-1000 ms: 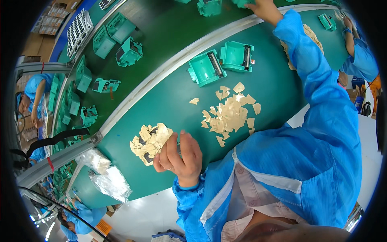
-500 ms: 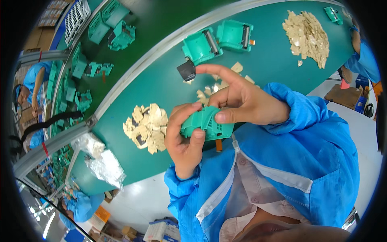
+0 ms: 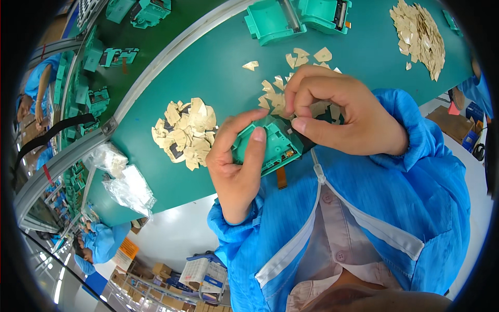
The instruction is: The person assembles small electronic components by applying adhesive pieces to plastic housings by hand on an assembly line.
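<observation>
A green plastic housing (image 3: 271, 139) sits in my left hand (image 3: 236, 161), its thumb and fingers closed round the left side. The housing is tilted, showing a recessed interior, and an orange ribbon cable (image 3: 281, 178) hangs from its lower edge. My right hand (image 3: 338, 112) is at the housing's right end, thumb and fingertips pinched together. Under those fingers a thin black sheet (image 3: 306, 139) shows in part; the hand covers the rest. Cream paper scraps (image 3: 273, 93) lie on the table just beyond the hands.
A heap of cream scraps (image 3: 189, 132) lies left, another (image 3: 420, 39) far right. Two open green housings (image 3: 270, 26) stand at the back. Clear plastic bags (image 3: 130, 190) lie at the left edge. Beyond a metal rail (image 3: 161, 65), more green parts line a second surface; co-workers sit farther off.
The housing has been turned so its recessed inside shows. My right hand has come off its top to its right end, bringing the black sheet from beyond the housing down beside it.
</observation>
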